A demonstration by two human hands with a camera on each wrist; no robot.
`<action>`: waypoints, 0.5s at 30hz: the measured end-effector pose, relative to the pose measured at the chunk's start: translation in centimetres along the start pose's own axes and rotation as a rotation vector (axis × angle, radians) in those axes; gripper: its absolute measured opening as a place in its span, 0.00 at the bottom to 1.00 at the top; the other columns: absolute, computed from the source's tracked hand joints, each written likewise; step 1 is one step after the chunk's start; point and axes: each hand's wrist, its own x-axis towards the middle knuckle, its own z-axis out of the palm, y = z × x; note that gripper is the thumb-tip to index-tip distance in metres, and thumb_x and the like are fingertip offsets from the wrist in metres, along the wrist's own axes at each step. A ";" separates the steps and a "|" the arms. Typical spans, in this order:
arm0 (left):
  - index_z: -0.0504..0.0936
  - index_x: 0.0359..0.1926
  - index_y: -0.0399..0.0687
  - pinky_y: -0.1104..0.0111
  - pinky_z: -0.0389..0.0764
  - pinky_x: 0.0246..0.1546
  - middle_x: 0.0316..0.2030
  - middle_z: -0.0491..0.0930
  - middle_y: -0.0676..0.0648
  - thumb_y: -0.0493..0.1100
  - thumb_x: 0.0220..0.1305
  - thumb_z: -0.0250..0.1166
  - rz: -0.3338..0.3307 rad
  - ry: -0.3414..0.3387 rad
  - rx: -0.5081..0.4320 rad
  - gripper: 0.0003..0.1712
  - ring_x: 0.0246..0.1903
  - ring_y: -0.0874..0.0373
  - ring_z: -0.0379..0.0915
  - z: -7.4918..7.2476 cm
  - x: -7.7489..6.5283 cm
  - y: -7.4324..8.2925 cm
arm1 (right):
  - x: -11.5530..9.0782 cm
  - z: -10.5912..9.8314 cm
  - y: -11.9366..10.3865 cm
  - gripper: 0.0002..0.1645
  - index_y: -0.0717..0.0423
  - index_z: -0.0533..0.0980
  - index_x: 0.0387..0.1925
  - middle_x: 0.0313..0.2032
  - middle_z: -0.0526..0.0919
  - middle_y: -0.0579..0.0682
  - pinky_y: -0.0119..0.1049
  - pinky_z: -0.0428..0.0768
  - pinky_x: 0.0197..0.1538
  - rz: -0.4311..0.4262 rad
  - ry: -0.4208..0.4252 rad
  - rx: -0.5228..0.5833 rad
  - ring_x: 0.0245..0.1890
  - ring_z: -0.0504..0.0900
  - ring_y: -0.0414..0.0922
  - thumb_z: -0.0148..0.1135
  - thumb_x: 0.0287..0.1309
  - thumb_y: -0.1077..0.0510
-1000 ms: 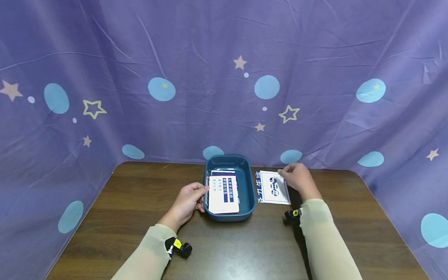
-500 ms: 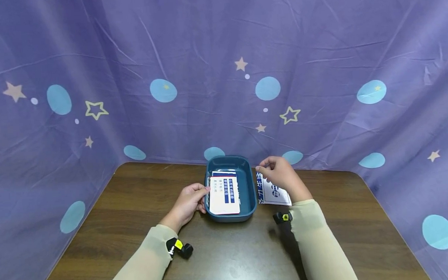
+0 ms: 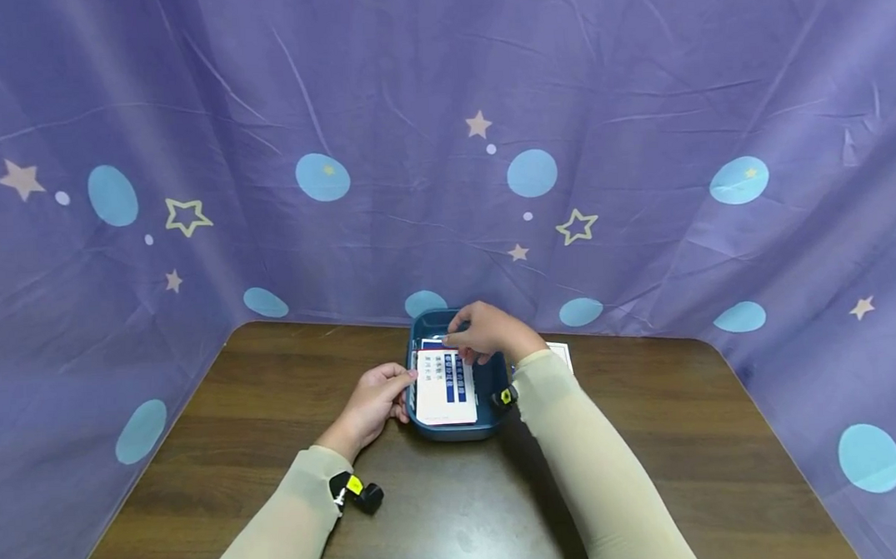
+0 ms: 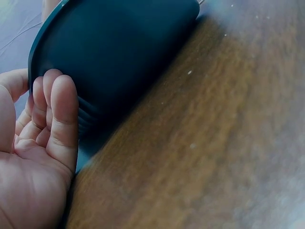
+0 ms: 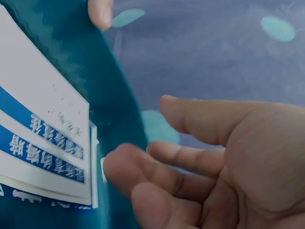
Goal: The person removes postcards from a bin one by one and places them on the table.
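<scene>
My left hand (image 3: 372, 404) grips the left wall of a dark teal plastic bin (image 3: 455, 434), thumb at the rim. In the left wrist view, the fingers (image 4: 64, 102) lie along the outside of the bin (image 4: 119, 52). Inside the bin lies a stack of white cards (image 3: 442, 405) with blue printed blocks. Above its far part hovers my right hand (image 3: 488, 332), fingers loosely bent. The right wrist view shows that hand (image 5: 214, 167) with nothing between thumb and fingers, beside the cards (image 5: 47, 95). Another white card (image 3: 561, 354) lies right of the bin, mostly hidden by the right arm.
A brown wooden table (image 3: 272, 387) carries the bin near its back edge. Behind and at both sides hangs a purple curtain (image 3: 410, 106) with stars and blue ovals. A small black camera (image 3: 363, 496) is strapped to the left wrist, another (image 3: 506, 396) to the right.
My right hand has moved left from the card on the table, passing the bin's right rim, to above the cards in the bin. The left hand keeps its place on the bin.
</scene>
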 end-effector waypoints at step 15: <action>0.76 0.37 0.34 0.71 0.82 0.14 0.18 0.73 0.52 0.43 0.76 0.66 0.007 -0.003 -0.005 0.15 0.13 0.61 0.74 0.0 0.0 0.1 | 2.6 2.9 -0.5 0.39 0.57 0.77 0.63 0.34 0.86 0.54 0.37 0.86 0.25 0.216 -0.105 -0.370 0.25 0.86 0.47 0.80 0.58 0.42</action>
